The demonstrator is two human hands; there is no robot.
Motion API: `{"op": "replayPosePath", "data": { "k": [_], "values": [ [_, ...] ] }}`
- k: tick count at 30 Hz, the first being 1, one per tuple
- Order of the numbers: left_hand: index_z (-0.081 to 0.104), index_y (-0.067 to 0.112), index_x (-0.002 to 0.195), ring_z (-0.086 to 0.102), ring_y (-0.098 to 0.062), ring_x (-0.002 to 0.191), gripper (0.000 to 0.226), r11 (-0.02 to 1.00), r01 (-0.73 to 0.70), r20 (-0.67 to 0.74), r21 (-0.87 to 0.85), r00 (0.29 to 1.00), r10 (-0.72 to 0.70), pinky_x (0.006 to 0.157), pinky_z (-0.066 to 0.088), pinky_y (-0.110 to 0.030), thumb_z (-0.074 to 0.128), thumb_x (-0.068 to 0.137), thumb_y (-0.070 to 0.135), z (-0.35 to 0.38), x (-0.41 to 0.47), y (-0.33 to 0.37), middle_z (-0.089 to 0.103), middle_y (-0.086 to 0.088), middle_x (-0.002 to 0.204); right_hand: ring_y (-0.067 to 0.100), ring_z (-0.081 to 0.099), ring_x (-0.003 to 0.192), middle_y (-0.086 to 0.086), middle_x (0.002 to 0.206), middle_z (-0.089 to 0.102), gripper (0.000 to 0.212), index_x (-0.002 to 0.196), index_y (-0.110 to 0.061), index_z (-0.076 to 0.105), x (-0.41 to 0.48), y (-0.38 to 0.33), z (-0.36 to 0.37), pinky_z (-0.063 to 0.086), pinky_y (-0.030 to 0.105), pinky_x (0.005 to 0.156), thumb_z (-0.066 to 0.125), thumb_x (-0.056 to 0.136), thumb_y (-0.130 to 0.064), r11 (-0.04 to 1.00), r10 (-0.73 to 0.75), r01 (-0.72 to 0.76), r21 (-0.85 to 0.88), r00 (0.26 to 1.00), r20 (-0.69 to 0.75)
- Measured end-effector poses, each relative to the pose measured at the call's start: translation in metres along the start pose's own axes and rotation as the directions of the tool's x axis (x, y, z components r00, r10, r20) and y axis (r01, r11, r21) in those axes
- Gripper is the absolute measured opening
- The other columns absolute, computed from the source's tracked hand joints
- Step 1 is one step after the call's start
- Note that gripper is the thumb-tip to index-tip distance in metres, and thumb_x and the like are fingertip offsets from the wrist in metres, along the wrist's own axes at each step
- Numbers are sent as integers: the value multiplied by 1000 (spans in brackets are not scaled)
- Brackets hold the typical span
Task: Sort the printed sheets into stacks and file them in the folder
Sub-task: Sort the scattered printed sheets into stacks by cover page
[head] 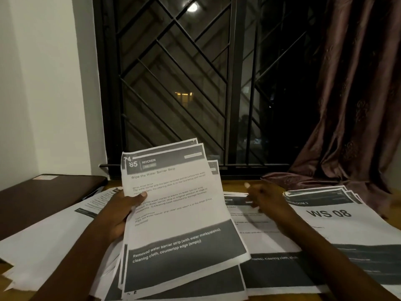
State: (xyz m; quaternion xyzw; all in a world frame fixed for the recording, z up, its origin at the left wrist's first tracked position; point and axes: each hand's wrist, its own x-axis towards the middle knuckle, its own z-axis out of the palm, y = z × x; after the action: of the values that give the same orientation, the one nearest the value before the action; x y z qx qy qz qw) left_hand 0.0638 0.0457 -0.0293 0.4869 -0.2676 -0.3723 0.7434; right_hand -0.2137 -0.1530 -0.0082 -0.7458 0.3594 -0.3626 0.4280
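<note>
- Left hand (121, 211): grasping. The thumb lies across the left margin of the top page and the fingers are curled behind, holding a fanned bundle of printed sheets raised off the table.
- Held bundle (178, 203): the top sheet is headed "KITCHEN", number 85, titled "Wipe the Water Barrier Strip". Further sheets fan out behind it at the far right corner. Its long axis runs away from the person and leans slightly right. Its near end hangs over loose sheets lying below the left wrist.
- Right hand (264, 203): motion-blurred. The fingers look loosely extended and point left towards the bundle's right edge, with no sheet seen in them, so it reads as released. It is just beside the bundle and apart from it, and is the free hand nearer the top sheet.
- Middle stack (249, 224): directly beneath the right hand. Its header ends in "ROOM", and the rest is covered by the bundle and the forearm.
- "WS 08" stack (329, 213): outward of the right hand, on its right, with several sheets fanned at the far edge.
- Left-hand pile (54, 235): outward of the left hand, on its left, white pages spread loosely.
- Dark flat case (43, 196): beyond the left-hand pile and furthest from both hands, bearing a small label. It is probably the folder, and it lies closed.
- Judgement: sorting is in hand and filing has not begun. The next sheet would come off the bundle's right side by the right hand, and the stacks below and to the right are within its easy reach.
- Wooden table (234, 185), window grille (184, 72) and curtain (351, 94): beyond the hands.
</note>
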Motion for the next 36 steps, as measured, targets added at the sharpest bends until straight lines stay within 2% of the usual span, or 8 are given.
{"op": "replayPosePath", "data": {
  "k": [2,5,12,16,20,23,27,36],
  "values": [
    [52,6,132,60,-43,113,45,1000,18,36,6,999,-18,85,52,-57,55,87,0,3,-2,0,61,-22,126,22,63,81,12,95,69,34,107,-7,63,-15,-16,10,50,33,73,48,96,-36,948,91,-172,267,952,292],
    [53,7,130,61,-44,112,47,999,46,91,13,995,-47,85,51,-59,56,84,-3,8,-3,1,63,-22,124,25,63,93,11,105,71,25,113,-5,64,-20,-16,23,45,30,77,49,98,-19,939,102,-236,251,885,454],
    [56,10,127,63,-41,110,44,997,56,91,44,994,-60,84,52,-58,56,85,-5,8,-2,1,65,-20,122,24,71,82,13,95,74,30,104,5,65,-10,-7,23,57,30,65,72,82,-13,932,126,-183,314,973,192],
    [58,9,122,65,-40,105,36,998,30,20,62,999,-31,80,57,-53,54,89,-5,-3,1,2,67,-20,119,33,69,87,20,99,71,14,96,-2,64,6,-3,-5,56,48,82,58,93,-15,963,127,-118,243,992,-21],
    [60,7,118,71,-36,88,30,998,-48,17,42,999,48,66,60,-47,46,94,-4,-10,1,5,70,-19,110,28,65,77,16,89,67,15,87,-3,59,17,1,-37,54,34,67,50,97,-8,911,135,-95,401,988,-75],
    [57,7,125,73,-32,82,34,994,-112,-19,10,994,112,59,60,-42,45,95,-3,-14,1,7,71,-15,108,16,58,72,4,85,63,10,86,-16,61,25,14,-50,46,24,66,57,93,-21,997,36,-20,71,975,-220],
    [61,9,113,73,-30,79,29,992,-126,0,-21,992,126,55,60,-39,40,97,-3,-14,-4,4,74,-14,100,13,55,64,-2,71,61,13,91,-7,67,36,22,-55,41,27,67,59,92,-18,1000,21,-24,-10,966,-256],
    [62,8,116,71,-36,92,29,999,-52,-5,-16,999,52,72,59,-47,48,92,-2,-3,4,-4,71,-17,111,18,62,91,5,103,69,20,103,-16,68,23,32,-28,37,23,72,57,93,-29,875,14,-60,-480,995,-98]
  ]
}}
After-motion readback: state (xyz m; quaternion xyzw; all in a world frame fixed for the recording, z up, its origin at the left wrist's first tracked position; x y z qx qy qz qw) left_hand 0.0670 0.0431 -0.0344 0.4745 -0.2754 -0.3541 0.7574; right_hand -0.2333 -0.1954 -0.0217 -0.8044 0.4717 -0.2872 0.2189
